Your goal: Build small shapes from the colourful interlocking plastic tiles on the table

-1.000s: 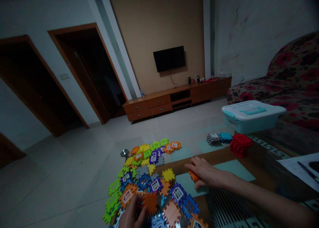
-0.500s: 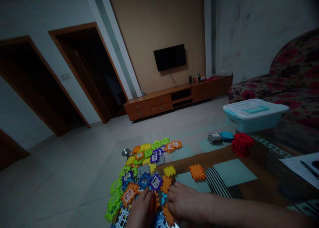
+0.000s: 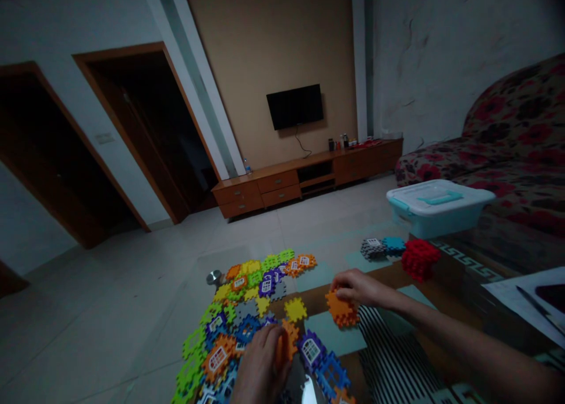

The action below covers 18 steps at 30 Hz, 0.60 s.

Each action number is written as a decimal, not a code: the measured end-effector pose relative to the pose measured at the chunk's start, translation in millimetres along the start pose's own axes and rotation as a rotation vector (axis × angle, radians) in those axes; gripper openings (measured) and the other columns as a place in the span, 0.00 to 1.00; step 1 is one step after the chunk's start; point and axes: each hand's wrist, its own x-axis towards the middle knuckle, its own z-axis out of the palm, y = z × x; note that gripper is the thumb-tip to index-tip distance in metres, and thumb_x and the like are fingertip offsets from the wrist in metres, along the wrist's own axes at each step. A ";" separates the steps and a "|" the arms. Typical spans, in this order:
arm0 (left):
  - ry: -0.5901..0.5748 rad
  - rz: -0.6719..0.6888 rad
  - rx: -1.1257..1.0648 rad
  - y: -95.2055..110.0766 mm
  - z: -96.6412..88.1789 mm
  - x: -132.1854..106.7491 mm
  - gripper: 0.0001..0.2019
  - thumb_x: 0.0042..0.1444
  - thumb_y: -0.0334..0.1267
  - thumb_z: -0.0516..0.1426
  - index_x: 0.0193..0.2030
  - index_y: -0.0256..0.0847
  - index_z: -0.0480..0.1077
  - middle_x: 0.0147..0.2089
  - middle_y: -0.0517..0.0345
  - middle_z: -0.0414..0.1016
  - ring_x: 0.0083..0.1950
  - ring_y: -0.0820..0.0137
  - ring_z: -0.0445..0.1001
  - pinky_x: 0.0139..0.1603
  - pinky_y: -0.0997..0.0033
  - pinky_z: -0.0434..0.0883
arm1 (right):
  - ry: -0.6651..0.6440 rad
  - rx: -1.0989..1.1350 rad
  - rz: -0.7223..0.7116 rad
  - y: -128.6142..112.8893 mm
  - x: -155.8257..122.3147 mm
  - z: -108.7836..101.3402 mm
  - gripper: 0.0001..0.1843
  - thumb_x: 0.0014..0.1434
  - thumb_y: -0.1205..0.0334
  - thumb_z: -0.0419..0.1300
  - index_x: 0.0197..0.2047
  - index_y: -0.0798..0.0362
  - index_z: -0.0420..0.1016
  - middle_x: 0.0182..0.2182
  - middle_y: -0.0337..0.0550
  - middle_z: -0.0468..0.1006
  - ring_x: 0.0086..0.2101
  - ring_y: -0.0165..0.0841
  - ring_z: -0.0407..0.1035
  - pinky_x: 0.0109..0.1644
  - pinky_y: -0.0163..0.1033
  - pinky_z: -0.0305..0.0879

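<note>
My right hand (image 3: 359, 287) pinches an orange interlocking toy tile (image 3: 341, 307) at its upper edge, and more orange tiles show beneath it. Lower down, my left hand (image 3: 260, 366) curls around another orange toy tile (image 3: 289, 339); its fingertips are partly hidden. Beside that hand lies a spread of toy tiles, among them a grey tile (image 3: 247, 311) and a light green tile (image 3: 190, 371). A purple tile (image 3: 311, 350) with a white window and a blue tile (image 3: 332, 376) lie between my hands. Just above them is a yellow tile (image 3: 295, 308).
A red cluster of tiles (image 3: 420, 258), blue tiles (image 3: 394, 245) and a grey cluster (image 3: 371, 249) sit towards the table's far right. Behind them stands a lidded turquoise box (image 3: 436, 215). Paper (image 3: 525, 292) with a pen lies at right. A floral sofa (image 3: 507, 133) stands beyond.
My right hand has moved from beside the left hand up and right onto the orange tile. The purple and blue tiles now lie further right. The view has shifted slightly.
</note>
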 end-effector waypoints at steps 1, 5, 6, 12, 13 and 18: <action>-0.021 -0.004 -0.031 12.0 0.0 9.1 0.20 0.56 0.36 0.54 0.56 0.44 0.67 0.59 0.48 0.73 0.60 0.60 0.70 0.61 0.55 0.70 | -0.003 0.006 0.007 3.2 0.3 2.9 0.11 0.56 0.71 0.58 0.40 0.58 0.80 0.34 0.47 0.81 0.33 0.34 0.73 0.35 0.34 0.63; -0.152 -0.050 -0.123 64.3 -2.3 46.1 0.21 0.54 0.31 0.54 0.56 0.40 0.66 0.58 0.47 0.72 0.59 0.60 0.69 0.62 0.55 0.66 | 0.023 -0.068 0.024 5.5 -0.5 12.4 0.12 0.55 0.70 0.58 0.40 0.57 0.81 0.36 0.49 0.81 0.36 0.37 0.73 0.40 0.37 0.64; -0.180 -0.057 -0.136 75.6 -2.5 54.5 0.21 0.54 0.30 0.54 0.56 0.40 0.66 0.58 0.48 0.72 0.59 0.60 0.69 0.62 0.56 0.66 | 0.023 -0.091 0.015 4.9 -1.1 12.5 0.12 0.55 0.69 0.58 0.40 0.57 0.82 0.36 0.49 0.81 0.37 0.37 0.73 0.42 0.37 0.64; -0.244 0.001 -0.167 108.1 11.9 91.9 0.20 0.54 0.31 0.55 0.55 0.40 0.67 0.57 0.52 0.72 0.59 0.60 0.66 0.61 0.59 0.63 | 0.050 -0.147 -0.014 8.6 -4.8 3.1 0.16 0.59 0.68 0.54 0.44 0.55 0.82 0.40 0.50 0.79 0.42 0.38 0.71 0.48 0.38 0.63; -0.257 0.009 -0.157 109.2 15.7 96.2 0.21 0.54 0.30 0.55 0.56 0.41 0.66 0.58 0.53 0.71 0.59 0.61 0.65 0.62 0.59 0.62 | 0.063 -0.148 -0.009 11.3 -5.3 2.1 0.16 0.59 0.68 0.54 0.44 0.55 0.81 0.40 0.51 0.79 0.43 0.38 0.71 0.49 0.38 0.63; -0.337 0.003 -0.047 110.0 29.1 111.9 0.21 0.54 0.32 0.56 0.56 0.41 0.66 0.58 0.53 0.71 0.60 0.60 0.65 0.61 0.58 0.62 | 0.119 -0.127 0.020 24.6 -9.8 0.7 0.16 0.60 0.70 0.54 0.46 0.57 0.81 0.43 0.51 0.80 0.45 0.38 0.72 0.51 0.37 0.62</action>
